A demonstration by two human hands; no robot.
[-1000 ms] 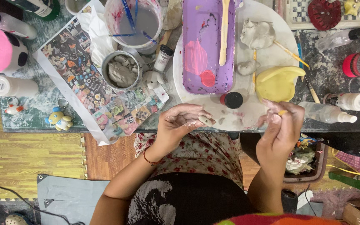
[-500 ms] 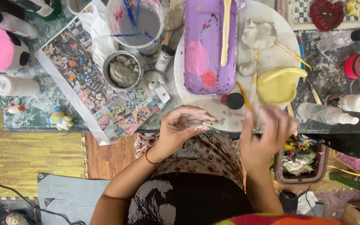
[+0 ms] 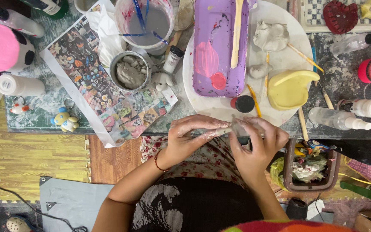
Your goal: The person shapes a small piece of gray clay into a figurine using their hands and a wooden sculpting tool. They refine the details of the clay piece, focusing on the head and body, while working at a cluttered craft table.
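Head view: both hands pinch a small grey clay piece [image 3: 235,128] at the counter [image 3: 56,101] edge, below the round white board [image 3: 280,60]. Left hand [image 3: 190,137] and right hand [image 3: 256,144] closed on it, fingers clay-smeared. Shaping step, apparently; next calls for light, even pressure.

A small clay piece [image 3: 235,127] is pinched between the left hand [image 3: 190,135] and right hand [image 3: 256,144] at the table's near edge. Behind them a round board [image 3: 280,64] is set, with a tray [image 3: 220,45] on it; a tin of clay [image 3: 128,73] is placed left of the board.
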